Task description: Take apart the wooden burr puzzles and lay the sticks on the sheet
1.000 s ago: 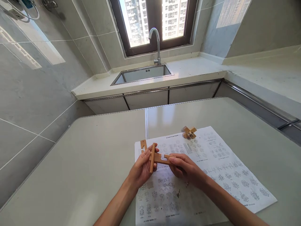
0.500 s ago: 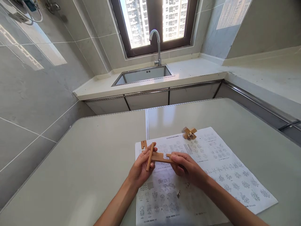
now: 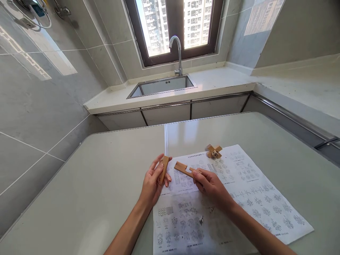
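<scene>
Printed sheet point(image 3: 239, 191) on the desk point(image 3: 106, 184): heading line and diagram captions too small to read. Wooden cross point(image 3: 214, 151) at the sheet's far edge: one rounded mark, illegible.

A printed sheet point(image 3: 252, 184) of diagrams lies on the white table point(image 3: 92, 184), right of its middle seam, toward the near edge. A small wooden cross point(image 3: 214, 151) sits at the sheet's far edge. Beyond the table, a sink point(image 3: 162, 84) with a faucet point(image 3: 180, 56) stands under a window point(image 3: 198, 21).
</scene>
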A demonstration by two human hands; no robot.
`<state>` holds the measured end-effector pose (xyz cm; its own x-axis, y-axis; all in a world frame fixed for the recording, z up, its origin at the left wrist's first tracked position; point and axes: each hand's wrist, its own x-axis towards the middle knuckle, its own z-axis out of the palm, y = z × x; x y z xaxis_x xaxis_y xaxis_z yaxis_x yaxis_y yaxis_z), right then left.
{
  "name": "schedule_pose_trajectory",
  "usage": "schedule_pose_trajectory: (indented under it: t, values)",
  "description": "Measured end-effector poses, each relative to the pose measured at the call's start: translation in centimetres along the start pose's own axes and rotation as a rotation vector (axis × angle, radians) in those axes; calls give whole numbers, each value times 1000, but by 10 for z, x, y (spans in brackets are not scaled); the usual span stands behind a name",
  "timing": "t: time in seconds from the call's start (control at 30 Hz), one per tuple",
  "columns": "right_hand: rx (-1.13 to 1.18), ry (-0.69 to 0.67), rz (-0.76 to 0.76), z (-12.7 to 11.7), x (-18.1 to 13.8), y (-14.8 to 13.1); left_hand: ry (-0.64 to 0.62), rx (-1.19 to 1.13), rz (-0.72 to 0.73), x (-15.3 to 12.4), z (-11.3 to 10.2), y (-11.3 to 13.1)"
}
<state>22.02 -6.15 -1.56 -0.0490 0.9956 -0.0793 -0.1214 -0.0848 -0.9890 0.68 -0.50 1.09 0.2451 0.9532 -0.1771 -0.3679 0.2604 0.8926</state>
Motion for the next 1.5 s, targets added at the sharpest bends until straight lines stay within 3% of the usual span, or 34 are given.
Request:
schedule_pose_trajectory:
  t: [0.13,0.23,0.33,0.5,0.63,0.9,1.3,1.5]
  values:
    - [-180,121,-78,2,0,3,186,211,188,6,-6,5]
    - [-302,220,-159,2,0,5,303,392,217,9,-14,3]
    - [-385,256,-194,0,1,7,303,478,201,10,-19,-2]
    - [-415,275,-208,-3,3,13,296,624,340,11,-19,-10]
    - [-436,320,-223,-2,3,17,311,813,365,11,-21,-13]
    - [-671,297,-246,0,-1,19,247,940,394,10,-22,-19]
    - [-903,250,-267,0,0,23,17,1115,367,6,-14,-25]
    - [-942,214,-353,-1,1,26,-182,1283,496,2,-15,-28]
